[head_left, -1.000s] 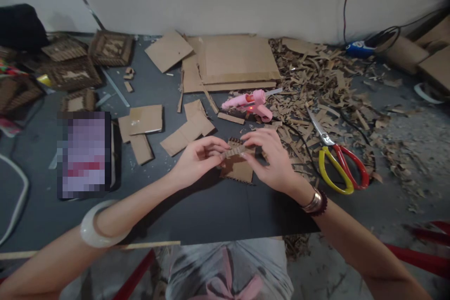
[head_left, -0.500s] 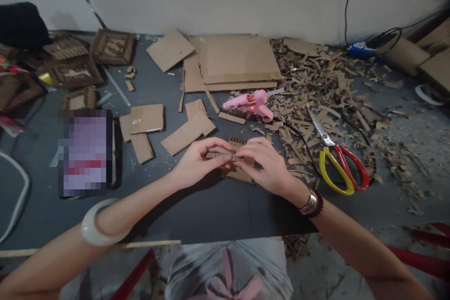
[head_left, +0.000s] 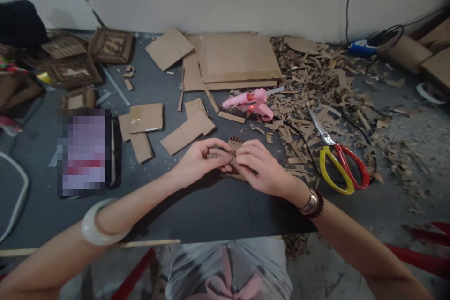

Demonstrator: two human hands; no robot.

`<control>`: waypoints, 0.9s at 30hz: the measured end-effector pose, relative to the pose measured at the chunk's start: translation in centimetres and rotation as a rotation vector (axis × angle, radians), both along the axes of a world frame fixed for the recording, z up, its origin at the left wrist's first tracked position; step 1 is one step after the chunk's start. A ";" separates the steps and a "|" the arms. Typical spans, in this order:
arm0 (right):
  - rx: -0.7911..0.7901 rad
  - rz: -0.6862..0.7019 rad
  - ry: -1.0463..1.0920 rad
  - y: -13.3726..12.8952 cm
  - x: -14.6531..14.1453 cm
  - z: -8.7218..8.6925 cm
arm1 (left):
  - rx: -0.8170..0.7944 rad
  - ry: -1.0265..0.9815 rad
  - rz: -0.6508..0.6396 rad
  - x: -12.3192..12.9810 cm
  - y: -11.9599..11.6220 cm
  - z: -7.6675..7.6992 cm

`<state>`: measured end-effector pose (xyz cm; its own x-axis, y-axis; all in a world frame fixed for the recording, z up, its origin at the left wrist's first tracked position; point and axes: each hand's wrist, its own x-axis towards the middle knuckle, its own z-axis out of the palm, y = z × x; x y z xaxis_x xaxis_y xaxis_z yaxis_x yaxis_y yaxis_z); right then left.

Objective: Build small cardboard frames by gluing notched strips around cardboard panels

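Both my hands meet over a small cardboard piece with ridged edges (head_left: 235, 140), which lies on the dark table and is mostly covered by them. My left hand (head_left: 207, 158) pinches a narrow cardboard strip (head_left: 213, 155) between thumb and fingers. At the strip's right end, the fingertips of my right hand (head_left: 262, 165) are pressed together on it, close to my left thumb. The exact grip of the right fingers is partly hidden. Just beyond my hands rests a pink glue gun (head_left: 258, 102) with a small red light showing.
Scissors with yellow and red handles (head_left: 337, 159) lie at right, near a heap of cardboard scraps (head_left: 316, 75). Flat cardboard sheets (head_left: 239, 58) sit at the back. Cut pieces (head_left: 146, 118) and a pixelated tablet-like device (head_left: 87, 152) are at left, with corrugated frames (head_left: 110, 46) behind.
My right fingers have curled in and closed more tightly at the strip's end, tilting slightly. My left hand stays almost in place, and the surrounding things have not moved.
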<state>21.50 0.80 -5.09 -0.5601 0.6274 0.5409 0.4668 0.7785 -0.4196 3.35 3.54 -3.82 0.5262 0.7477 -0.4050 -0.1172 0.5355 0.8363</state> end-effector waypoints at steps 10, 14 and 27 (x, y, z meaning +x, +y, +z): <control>-0.275 -0.229 0.343 0.1 0.2 0.5 | 0.005 0.028 0.047 -0.2 0.1 0.0; -0.762 -0.291 0.642 0.5 0.6 0.3 | 0.024 0.052 0.044 -0.2 0.2 -0.2; -1.073 -0.349 0.881 0.8 0.2 0.2 | 0.015 0.063 0.069 -0.2 0.2 0.0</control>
<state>21.73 1.56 -4.85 -0.0322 0.9811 -0.1909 -0.1524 -0.1936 -0.9692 3.20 3.77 -3.78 0.4469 0.7877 -0.4240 -0.1008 0.5153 0.8510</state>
